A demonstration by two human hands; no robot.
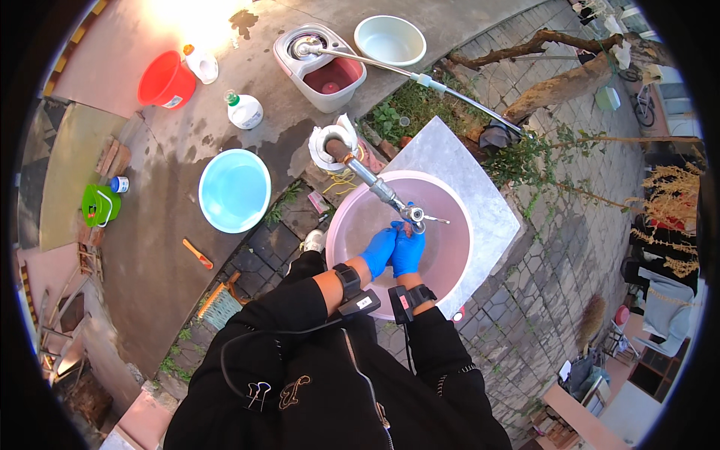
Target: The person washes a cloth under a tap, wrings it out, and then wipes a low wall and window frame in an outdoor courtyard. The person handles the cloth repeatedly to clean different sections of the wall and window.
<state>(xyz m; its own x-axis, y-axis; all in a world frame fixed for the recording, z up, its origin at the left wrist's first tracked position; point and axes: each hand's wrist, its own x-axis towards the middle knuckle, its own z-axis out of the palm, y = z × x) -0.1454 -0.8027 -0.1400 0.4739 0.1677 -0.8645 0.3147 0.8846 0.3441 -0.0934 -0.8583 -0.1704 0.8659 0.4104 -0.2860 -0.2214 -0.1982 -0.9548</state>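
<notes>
Both my hands wear blue rubber gloves and are close together under the outlet of a metal tap (415,215), above a large pink basin (344,225). My left hand (378,251) reaches in from the left, its fingers against my right hand (407,253). A small reddish-brown patch shows between the fingertips, partly hidden by the tap; I cannot tell what it is or which hand has it. The tap's lever points right. The basin stands on a grey stone slab (478,197).
A light-blue basin (234,191), a white bottle with a green cap (245,111), a red bucket (167,80) and a mop bucket (332,90) stand on the concrete. A metal mop pole (455,93) slants right. A wood-handled brush (198,254) and a green bucket (101,205) are left.
</notes>
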